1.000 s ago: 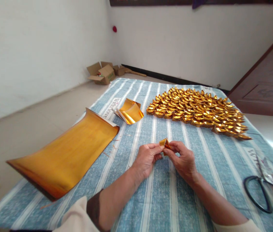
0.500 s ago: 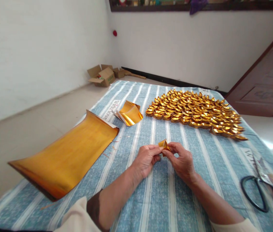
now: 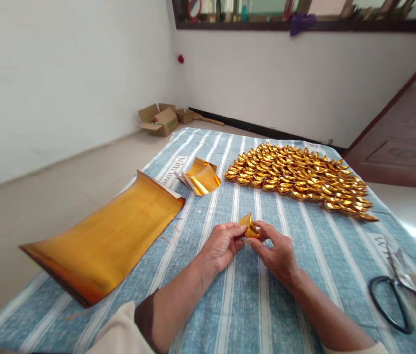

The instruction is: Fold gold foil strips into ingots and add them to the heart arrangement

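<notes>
Folded gold-foil paper [image 3: 251, 229], one piece.
Your left hand [image 3: 224, 246] and right hand [image 3: 279, 250] pinch it; scissors [image 3: 406, 280] lie rightward.

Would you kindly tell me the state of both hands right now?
Left hand: closed, pinching the folded gold piece.
Right hand: closed, holding the same piece.

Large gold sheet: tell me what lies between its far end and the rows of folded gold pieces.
Small curled gold sheets, on the striped cloth; the head view shows it.
</notes>
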`<control>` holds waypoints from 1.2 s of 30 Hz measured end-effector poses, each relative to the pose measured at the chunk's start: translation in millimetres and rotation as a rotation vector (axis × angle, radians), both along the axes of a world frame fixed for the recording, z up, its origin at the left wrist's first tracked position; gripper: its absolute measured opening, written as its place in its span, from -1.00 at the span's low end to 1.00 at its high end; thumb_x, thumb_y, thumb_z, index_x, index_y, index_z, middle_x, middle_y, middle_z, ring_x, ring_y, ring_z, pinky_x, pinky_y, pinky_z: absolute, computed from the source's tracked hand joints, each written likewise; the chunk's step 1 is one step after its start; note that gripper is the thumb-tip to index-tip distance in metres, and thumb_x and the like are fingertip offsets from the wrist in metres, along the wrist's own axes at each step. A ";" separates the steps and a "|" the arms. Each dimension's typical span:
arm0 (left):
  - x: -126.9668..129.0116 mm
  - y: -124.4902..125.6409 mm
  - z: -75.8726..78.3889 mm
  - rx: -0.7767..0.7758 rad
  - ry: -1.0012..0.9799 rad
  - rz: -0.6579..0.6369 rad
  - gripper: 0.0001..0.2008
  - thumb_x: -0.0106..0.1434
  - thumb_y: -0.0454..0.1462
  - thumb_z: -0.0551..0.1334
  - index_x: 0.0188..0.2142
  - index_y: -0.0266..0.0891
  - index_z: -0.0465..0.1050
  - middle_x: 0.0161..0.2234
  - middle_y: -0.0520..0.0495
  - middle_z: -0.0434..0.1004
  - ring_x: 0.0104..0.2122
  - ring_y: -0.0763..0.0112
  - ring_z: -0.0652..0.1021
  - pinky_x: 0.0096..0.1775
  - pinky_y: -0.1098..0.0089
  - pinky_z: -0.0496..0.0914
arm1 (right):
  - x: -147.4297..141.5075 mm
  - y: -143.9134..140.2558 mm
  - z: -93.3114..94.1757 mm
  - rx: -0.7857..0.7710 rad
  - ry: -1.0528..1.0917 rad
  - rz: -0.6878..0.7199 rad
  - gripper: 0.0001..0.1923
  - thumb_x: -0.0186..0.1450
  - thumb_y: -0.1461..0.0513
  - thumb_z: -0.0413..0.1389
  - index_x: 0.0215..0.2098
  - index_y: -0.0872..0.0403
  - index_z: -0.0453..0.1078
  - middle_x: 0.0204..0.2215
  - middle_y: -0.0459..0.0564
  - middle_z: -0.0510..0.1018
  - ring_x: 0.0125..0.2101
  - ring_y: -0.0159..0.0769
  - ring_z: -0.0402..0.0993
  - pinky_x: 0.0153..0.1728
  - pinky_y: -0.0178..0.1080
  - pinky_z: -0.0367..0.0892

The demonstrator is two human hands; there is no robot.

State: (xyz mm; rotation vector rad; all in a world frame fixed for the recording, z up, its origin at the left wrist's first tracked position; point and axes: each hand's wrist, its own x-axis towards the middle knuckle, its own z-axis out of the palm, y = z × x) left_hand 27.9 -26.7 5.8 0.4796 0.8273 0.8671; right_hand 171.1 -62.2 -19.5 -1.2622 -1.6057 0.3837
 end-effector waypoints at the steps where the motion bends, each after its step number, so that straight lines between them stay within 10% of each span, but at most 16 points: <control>1: -0.1 -0.2 0.8 -0.009 -0.008 0.001 -0.91 0.02 -0.40 0.37 -0.53 -0.38 0.48 -0.49 -0.11 0.53 -0.51 0.51 0.51 -0.47 0.56 0.36 | 0.1 0.1 -0.5 0.002 -0.002 0.000 -0.69 0.21 0.08 0.17 -0.11 0.01 0.42 -0.38 -0.06 0.61 -0.48 -0.30 0.54 -0.40 -0.25 0.50; 36: 0.4 -1.6 -3.9 0.052 -0.026 -0.112 -0.80 -0.07 -0.30 0.43 -0.48 -0.43 0.54 -0.46 -0.13 0.54 -0.44 0.50 0.49 -0.39 0.54 0.34 | 1.9 -1.7 -1.9 0.008 -0.018 -0.007 -0.74 0.25 0.18 0.14 -0.08 0.02 0.40 -0.25 -0.02 0.63 -0.33 -0.26 0.60 -0.31 -0.27 0.51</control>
